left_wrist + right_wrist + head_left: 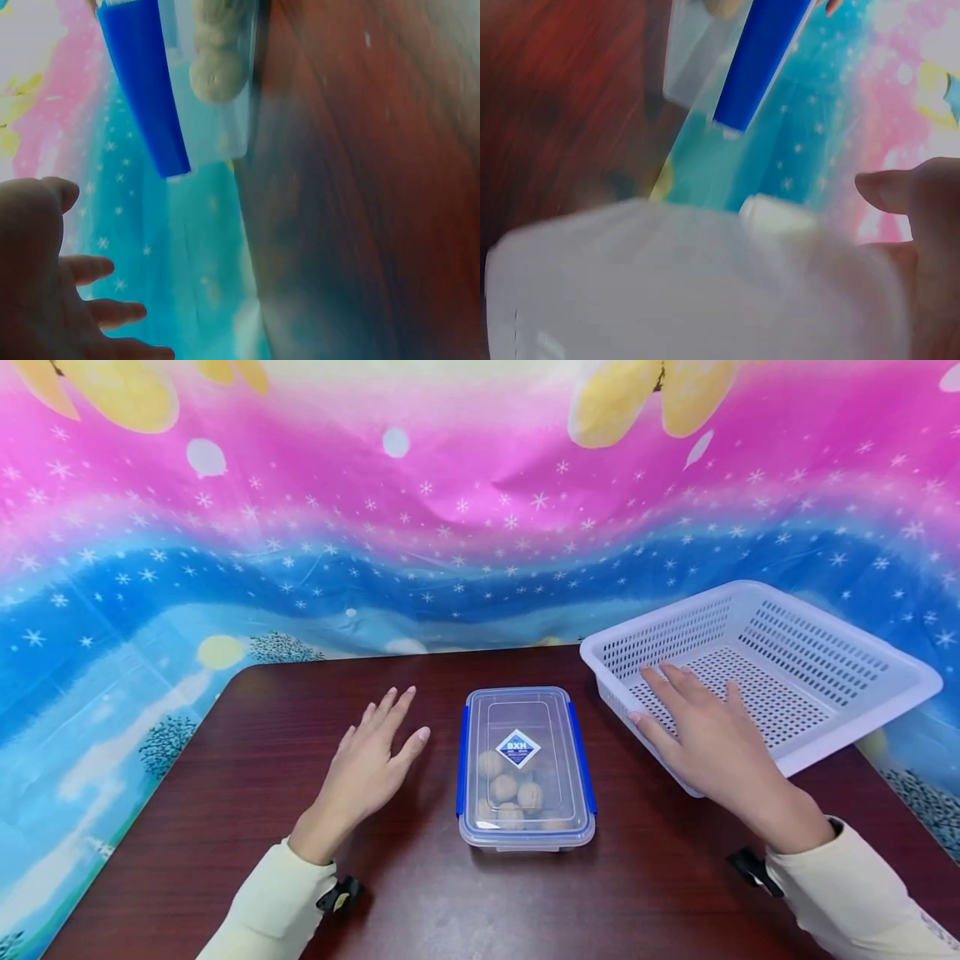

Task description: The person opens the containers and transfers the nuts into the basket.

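Observation:
A clear plastic food container (525, 710) with blue side clips lies lidded in the middle of the table. Several round, brown, walnut-like balls (504, 787) show through its lid, gathered toward the near end. To its left, my left hand (367, 768) is held out with fingers spread and nothing in it. My right hand (708, 739) is likewise spread, to the right of the container, overlapping the near left wall of a white perforated basket (847, 727) in the head view. In the left wrist view, a blue clip (146, 90) shows beyond the thumb.
The dark wood table (420, 902) ends at the back against a hanging cloth (450, 527) with pink and blue snowflake patterns. The basket fills the table's far right corner, its right end reaching past the edge. Its blurred wall (667, 285) covers much of the right wrist view.

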{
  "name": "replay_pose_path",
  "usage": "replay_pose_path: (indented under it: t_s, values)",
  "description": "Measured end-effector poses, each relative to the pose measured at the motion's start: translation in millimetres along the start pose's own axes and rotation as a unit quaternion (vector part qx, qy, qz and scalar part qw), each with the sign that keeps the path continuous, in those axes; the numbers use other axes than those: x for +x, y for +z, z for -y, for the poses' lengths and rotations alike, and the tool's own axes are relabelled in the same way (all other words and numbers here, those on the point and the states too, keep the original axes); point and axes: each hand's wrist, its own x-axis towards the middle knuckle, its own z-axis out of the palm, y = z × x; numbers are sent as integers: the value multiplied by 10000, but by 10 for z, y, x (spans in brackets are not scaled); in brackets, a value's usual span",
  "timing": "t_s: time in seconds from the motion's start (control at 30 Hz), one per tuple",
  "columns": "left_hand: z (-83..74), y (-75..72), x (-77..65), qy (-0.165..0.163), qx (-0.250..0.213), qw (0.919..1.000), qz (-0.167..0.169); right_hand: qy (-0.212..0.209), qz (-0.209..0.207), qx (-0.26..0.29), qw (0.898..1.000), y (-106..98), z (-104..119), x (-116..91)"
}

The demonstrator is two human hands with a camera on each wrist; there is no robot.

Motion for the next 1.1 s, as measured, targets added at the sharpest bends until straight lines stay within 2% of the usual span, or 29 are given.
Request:
replay_pose_path:
  t_s: [0.17, 0.3, 0.47, 0.63, 0.8, 0.97, 1.1]
  values:
    - [-70, 83, -22, 13, -545, 9985, -53, -282, -257, 492, 9981, 29, 205, -53]
    - [-123, 160, -37, -40, -933, 9956, 92, -432, -237, 781, 9957, 55, 350, -92]
    - [-186, 263, -48, -69, -1607, 9867, 244, -527, -148, 1044, 9930, 125, 478, -110]
    - [-257, 365, -75, -284, -2291, 9724, 348, -445, 197, 1255, 9909, 207, 569, -120]
    - [-334, 452, -102, -560, -2846, 9564, 334, -286, 251, 1559, 9870, 318, 610, -104]
    - [-397, 527, -119, -626, -3571, 9313, 347, -1, 318, 2041, 9784, 459, 597, -66]
    - [-427, 589, -123, -698, -3961, 9146, 426, 264, 528, 2554, 9650, 581, 569, -34]
